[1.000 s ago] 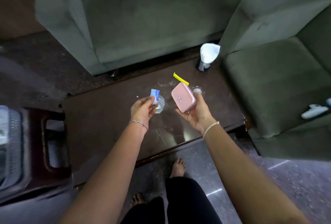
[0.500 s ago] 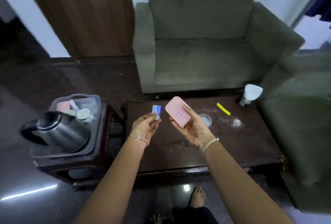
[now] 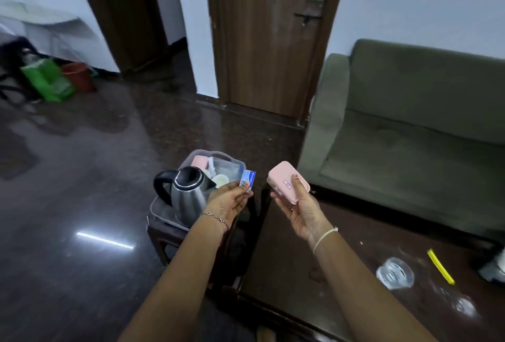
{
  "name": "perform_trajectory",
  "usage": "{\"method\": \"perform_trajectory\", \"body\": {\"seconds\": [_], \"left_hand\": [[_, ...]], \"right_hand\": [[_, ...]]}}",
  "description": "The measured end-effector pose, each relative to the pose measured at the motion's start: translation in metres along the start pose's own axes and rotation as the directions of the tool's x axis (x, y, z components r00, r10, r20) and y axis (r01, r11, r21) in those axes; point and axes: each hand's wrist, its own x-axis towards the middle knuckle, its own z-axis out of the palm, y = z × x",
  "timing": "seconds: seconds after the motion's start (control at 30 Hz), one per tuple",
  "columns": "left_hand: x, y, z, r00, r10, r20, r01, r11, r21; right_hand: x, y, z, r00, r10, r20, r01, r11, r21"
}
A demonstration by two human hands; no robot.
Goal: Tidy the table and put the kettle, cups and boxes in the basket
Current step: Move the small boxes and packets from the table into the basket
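Head view looks down over a dark polished stone floor (image 3: pixel 82 177) that mirrors a strip of ceiling light, with a closed brown wooden door (image 3: pixel 270 40) set in a pale wall and a grey-green sofa (image 3: pixel 410 128) to the right. A dark wooden coffee table (image 3: pixel 314 273) with a glossy, scuffed top fills the lower right; on it lie a clear glass lid or dish (image 3: pixel 395 273), a yellow strip (image 3: pixel 441 266) and some pale smears. Left of the table stands a small dark side stool (image 3: pixel 164 235) bearing a translucent basket (image 3: pixel 235 162), in which a steel kettle (image 3: pixel 188 194) with a black handle, a pink box and white cups already sit. The left hand (image 3: pixel 232 199) pinches a small blue-and-white packet (image 3: pixel 247 179) between thumb and fingertips, held just above the basket's near edge. The right hand (image 3: pixel 303 210) grips a pink rounded box (image 3: pixel 287 183) with fingers wrapped around it, raised over the table's left end, apart from the basket. A green bag (image 3: pixel 47 79) sits far left.
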Motion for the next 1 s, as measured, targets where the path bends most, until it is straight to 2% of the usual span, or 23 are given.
{"method": "perform_trajectory", "body": {"seconds": [0.2, 0.43, 0.57, 0.73, 1.0], "left_hand": [[0.033, 0.036, -0.021, 0.991, 0.054, -0.124, -0.059, 0.998, -0.035], [0.065, 0.069, -0.045, 0.963, 0.085, -0.254, -0.099, 0.994, -0.042], [0.089, 0.089, -0.052, 0.968, 0.095, -0.234, -0.097, 0.995, 0.006], [0.136, 0.112, -0.063, 0.978, 0.088, -0.19, -0.077, 0.995, 0.065], [0.226, 0.149, -0.092, 0.984, -0.023, -0.176, 0.049, 0.988, 0.148]], "right_hand": [[0.057, 0.001, 0.045, 0.995, 0.104, -0.005, -0.104, 0.986, -0.128], [0.108, 0.012, 0.074, 0.98, 0.2, -0.009, -0.199, 0.971, -0.135], [0.135, 0.018, 0.087, 0.981, 0.182, -0.063, -0.191, 0.963, -0.191], [0.173, 0.027, 0.103, 0.965, 0.163, -0.206, -0.199, 0.965, -0.17], [0.238, 0.048, 0.132, 0.911, 0.078, -0.405, -0.165, 0.969, -0.184]]}}
